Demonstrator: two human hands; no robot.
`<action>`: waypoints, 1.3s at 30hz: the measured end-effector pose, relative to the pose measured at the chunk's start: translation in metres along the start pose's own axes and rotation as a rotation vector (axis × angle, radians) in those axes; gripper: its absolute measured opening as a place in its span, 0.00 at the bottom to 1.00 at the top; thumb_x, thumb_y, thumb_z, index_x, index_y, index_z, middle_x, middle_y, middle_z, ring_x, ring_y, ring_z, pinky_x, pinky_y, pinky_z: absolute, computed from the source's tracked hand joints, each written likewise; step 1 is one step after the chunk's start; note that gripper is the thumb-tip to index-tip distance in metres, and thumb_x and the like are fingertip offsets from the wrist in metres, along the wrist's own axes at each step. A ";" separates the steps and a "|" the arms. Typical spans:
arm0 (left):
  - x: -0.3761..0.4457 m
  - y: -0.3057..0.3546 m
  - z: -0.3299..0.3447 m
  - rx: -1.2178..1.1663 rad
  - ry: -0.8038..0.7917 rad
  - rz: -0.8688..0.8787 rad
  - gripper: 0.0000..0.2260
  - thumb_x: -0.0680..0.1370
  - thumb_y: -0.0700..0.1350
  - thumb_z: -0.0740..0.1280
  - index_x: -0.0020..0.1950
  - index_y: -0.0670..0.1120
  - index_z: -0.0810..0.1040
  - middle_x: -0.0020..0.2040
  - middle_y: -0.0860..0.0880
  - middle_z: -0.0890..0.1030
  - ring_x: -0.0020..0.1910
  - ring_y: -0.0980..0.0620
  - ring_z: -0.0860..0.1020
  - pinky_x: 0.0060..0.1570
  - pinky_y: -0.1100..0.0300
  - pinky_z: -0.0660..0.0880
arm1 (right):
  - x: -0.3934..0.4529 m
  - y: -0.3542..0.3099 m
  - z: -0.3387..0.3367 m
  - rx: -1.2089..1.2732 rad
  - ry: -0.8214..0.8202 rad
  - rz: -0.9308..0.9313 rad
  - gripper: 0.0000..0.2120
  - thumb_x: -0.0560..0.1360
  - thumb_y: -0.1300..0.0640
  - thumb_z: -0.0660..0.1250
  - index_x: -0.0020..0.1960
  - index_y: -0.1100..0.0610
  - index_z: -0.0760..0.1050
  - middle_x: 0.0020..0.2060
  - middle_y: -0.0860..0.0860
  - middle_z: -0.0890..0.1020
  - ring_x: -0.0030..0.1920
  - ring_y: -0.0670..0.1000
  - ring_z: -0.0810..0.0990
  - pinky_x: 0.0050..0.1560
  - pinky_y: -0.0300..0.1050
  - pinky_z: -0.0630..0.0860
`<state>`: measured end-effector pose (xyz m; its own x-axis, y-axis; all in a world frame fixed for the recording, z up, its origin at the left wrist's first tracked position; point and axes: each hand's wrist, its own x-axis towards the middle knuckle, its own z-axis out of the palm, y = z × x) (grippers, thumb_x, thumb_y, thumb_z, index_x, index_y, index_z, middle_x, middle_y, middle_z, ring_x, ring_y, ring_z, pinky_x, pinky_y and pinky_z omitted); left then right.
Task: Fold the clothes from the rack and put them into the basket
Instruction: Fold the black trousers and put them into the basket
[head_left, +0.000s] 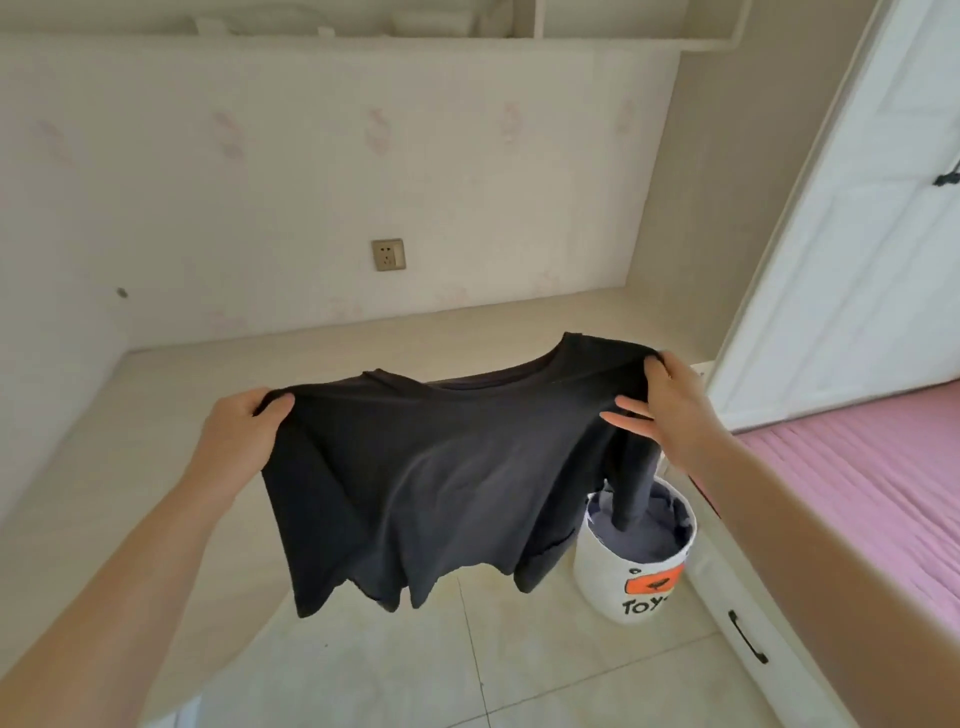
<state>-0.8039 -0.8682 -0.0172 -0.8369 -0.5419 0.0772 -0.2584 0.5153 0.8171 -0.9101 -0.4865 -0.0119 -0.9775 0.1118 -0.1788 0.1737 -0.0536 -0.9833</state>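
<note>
Both hands hold a black short-sleeved cotton T-shirt (441, 478) up in the air by its shoulders, neckline uppermost. At nine o'clock of the garment the left hand (241, 434) is curled round the shoulder seam, thumb in front of the cloth and fingers behind. At two o'clock the right hand (670, 410) pinches the other shoulder between thumb and forefinger, with its remaining fingers stretched out against the fabric. The shirt hangs spread and loosely wrinkled, its hem uneven at six o'clock, and one sleeve dangles from under the right hand toward the basket.

That round white fabric basket with an orange label and black lettering (636, 582) stands on the pale tiled floor (519, 665) at four o'clock of the shirt, with grey folded cloth (654, 535) already inside. A pink bed cover (857, 483) lies at three o'clock, beside a white panelled door (857, 234). A beige wall socket (388, 254) sits at twelve o'clock above a low cream ledge (208, 384).
</note>
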 end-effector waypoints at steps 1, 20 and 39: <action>0.002 -0.003 -0.005 0.122 0.046 0.009 0.14 0.81 0.46 0.62 0.43 0.37 0.79 0.39 0.37 0.79 0.40 0.38 0.77 0.38 0.53 0.68 | 0.002 0.000 0.009 -0.040 -0.012 -0.051 0.10 0.83 0.54 0.53 0.56 0.53 0.72 0.52 0.49 0.75 0.51 0.55 0.80 0.46 0.53 0.83; 0.037 -0.070 -0.061 -0.534 0.915 -0.037 0.08 0.80 0.48 0.57 0.46 0.49 0.75 0.56 0.41 0.76 0.44 0.52 0.80 0.51 0.58 0.78 | 0.067 0.010 0.196 -0.246 -0.194 -0.509 0.11 0.79 0.49 0.51 0.44 0.49 0.71 0.50 0.58 0.74 0.50 0.55 0.76 0.55 0.58 0.78; 0.348 -0.366 -0.032 -0.585 0.720 -0.890 0.10 0.83 0.43 0.57 0.59 0.42 0.75 0.41 0.47 0.76 0.37 0.49 0.78 0.54 0.48 0.78 | 0.313 0.163 0.583 -0.638 -0.467 -0.205 0.12 0.81 0.55 0.54 0.48 0.54 0.75 0.43 0.57 0.79 0.45 0.59 0.78 0.47 0.58 0.76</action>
<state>-0.9848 -1.2668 -0.2710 0.0094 -0.8765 -0.4814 -0.1885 -0.4743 0.8599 -1.2569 -1.0392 -0.2092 -0.9219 -0.3744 -0.1000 -0.1168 0.5145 -0.8495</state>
